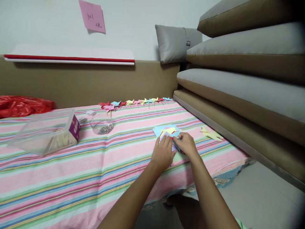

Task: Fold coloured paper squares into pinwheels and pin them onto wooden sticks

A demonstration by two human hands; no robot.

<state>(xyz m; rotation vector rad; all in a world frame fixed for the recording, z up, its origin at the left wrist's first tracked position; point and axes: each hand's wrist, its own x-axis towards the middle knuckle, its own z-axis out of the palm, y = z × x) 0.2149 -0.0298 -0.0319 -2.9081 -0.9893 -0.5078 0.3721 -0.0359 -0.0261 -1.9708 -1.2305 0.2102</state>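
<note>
Resting over a small pile of coloured papers (157, 130), the left hand (164, 151) has its fingers stretched forward on top, while the right hand (187, 143) bends its fingers in at the near right edge. Whether either one pinches a sheet cannot be told, as the fingers hide the contact. The pile lies on a striped cloth (90, 171), directly in front of the person. Its light blue paper shows a pointed corner towards the left; above that sits a pale yellow piece (169, 130) with an uneven outline, edged by slivers of red. A lavender sheet (174, 148) appears beneath and between the hands. Well apart to the right lies a yellow paper shape (211, 135) with pointed ends. Farther back runs a row of paper pinwheels (137, 102) in red, pink, blue and yellow.
</note>
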